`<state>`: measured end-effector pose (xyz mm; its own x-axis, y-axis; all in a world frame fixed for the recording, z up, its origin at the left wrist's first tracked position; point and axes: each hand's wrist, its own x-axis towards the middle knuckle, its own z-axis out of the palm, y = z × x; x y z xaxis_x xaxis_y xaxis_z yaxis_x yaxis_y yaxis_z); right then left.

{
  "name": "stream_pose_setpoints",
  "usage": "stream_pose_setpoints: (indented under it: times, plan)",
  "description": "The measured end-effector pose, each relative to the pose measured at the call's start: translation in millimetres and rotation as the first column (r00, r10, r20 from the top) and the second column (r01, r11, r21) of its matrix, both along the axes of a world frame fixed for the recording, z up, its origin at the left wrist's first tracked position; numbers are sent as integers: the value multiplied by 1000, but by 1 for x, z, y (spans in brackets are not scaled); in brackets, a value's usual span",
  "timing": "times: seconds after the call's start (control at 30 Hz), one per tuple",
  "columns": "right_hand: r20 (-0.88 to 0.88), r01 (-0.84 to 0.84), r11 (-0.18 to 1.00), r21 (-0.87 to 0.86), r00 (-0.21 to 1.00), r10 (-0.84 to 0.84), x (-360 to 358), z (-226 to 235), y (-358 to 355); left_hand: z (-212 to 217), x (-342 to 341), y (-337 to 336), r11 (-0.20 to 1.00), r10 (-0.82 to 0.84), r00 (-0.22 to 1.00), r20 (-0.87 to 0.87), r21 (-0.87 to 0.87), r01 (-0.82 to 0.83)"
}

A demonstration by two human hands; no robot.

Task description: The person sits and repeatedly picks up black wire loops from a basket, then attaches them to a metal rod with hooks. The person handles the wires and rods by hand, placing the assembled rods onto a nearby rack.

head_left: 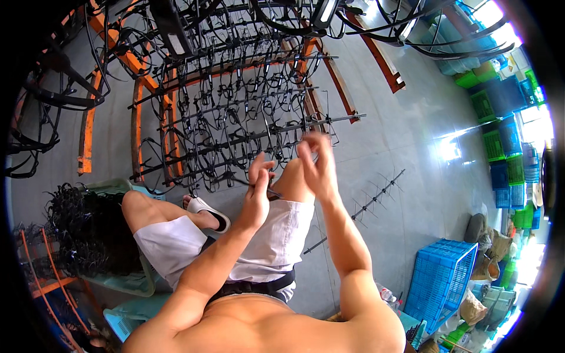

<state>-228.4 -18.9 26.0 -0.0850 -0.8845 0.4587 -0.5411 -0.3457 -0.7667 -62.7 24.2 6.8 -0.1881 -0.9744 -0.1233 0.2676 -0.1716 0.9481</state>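
My left hand (257, 197) is raised over my lap, its fingers closed around a thin black curved piece (274, 193) that shows beside the palm. Much of that piece is hidden by the hand. My right hand (319, 167) is held up further right and a little farther away, above my knee. Its fingertips are smeared by motion, and I cannot make out anything in them. Just beyond both hands runs the nearest dark bar (247, 136) of a rack, hung with several thin black curved frames.
Orange rack legs (87, 126) stand on the grey floor (376, 129). A bar with thin side prongs (369, 206) lies at right. Black curly pieces (76, 229) fill a tub at left. A blue crate (438, 282) stands at lower right. Large black frames (65, 97) hang overhead.
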Motion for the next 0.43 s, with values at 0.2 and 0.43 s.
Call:
stream_pose_setpoints:
  times: [0.2,0.43]
  plan:
    - [967,-857,483,182,244,68,16,15,78,31,12,-3,932,-130,891,435,-253,259]
    - [933,-259,960,105,360,-5,-72,63,40,-11,-16,-34,999,20,827,562,-36,0]
